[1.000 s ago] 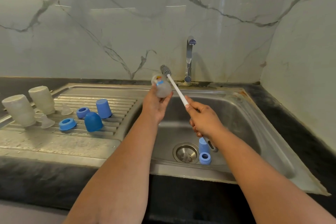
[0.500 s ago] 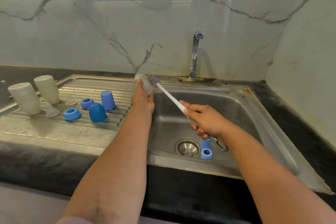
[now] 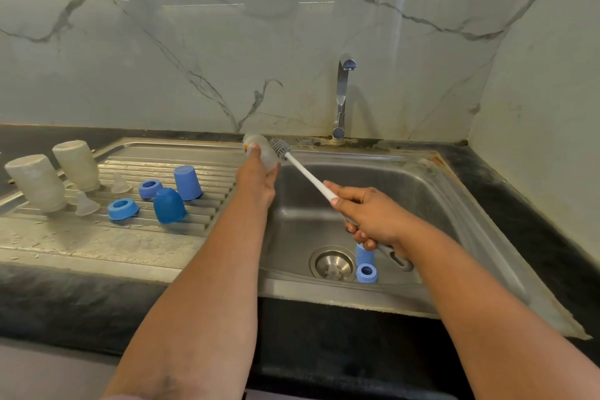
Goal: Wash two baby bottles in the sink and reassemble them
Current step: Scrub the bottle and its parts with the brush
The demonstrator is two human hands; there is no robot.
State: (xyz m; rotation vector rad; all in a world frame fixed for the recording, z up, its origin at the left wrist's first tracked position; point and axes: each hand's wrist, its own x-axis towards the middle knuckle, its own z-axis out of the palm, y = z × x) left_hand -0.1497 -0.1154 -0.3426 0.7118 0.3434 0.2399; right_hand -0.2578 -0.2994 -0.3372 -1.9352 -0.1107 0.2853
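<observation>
bench (image 3: 81, 295) edge, dark and speckled, lies nearest us, with our two forearms reaching over it toward the steel sink (image 3: 454, 204). in the basin by the drain (image 3: 332, 265) stand a blue collar (image 3: 367, 273) and, just behind it, a blue cap (image 3: 363, 253), both still to be washed, we judge. above them our right hand (image 3: 373, 217) is curled round the brush handle, the white shaft running up and left to the grey brush head (image 3: 281, 149). our left hand (image 3: 259, 182) is wrapped round a clear bottle (image 3: 259, 146), holding it over the sink's left rim. a second ago the bottle was up in front of the tap (image 3: 341, 97) with the brush head above it; now bottle and brush have swung left and down, and the brush head sits touching the bottle's side, outside it rather than in. we take that to mean scrubbing of this bottle is ending or pausing, and it may be headed for the draining board (image 3: 65, 237). there, further left, two frosted bottles (image 3: 35, 182) stand upside down, with two clear teats (image 3: 86, 204), two blue collars (image 3: 122, 208) and two blue caps (image 3: 168, 204) beside them, unchanged. the tap at the back shows no water running. reassembly has not begun.
</observation>
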